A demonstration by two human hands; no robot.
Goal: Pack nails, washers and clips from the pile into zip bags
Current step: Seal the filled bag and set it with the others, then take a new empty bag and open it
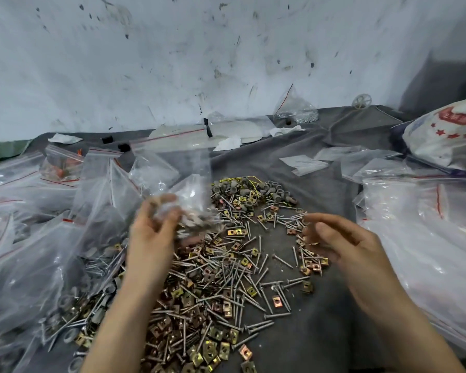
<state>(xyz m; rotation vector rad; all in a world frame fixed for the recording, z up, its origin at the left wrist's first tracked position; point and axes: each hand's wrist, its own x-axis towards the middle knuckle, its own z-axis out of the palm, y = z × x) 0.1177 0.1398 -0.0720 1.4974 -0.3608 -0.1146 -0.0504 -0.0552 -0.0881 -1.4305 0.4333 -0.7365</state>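
A pile of grey nails, brass-coloured clips and grey washers (221,278) is spread over the dark cloth in the middle. My left hand (152,230) holds a clear zip bag (184,189) by its lower part above the pile's left side; the bag is blurred and has metal pieces in its bottom. My right hand (342,243) hovers over the pile's right edge with fingers loosely curled, and a small brass-coloured piece shows at its fingertips; whether the fingers grip it I cannot tell.
Filled zip bags (51,224) heap up on the left. Empty zip bags (420,211) lie stacked on the right. A printed white sack (447,135) sits at the far right. A stained white wall (199,63) closes the back.
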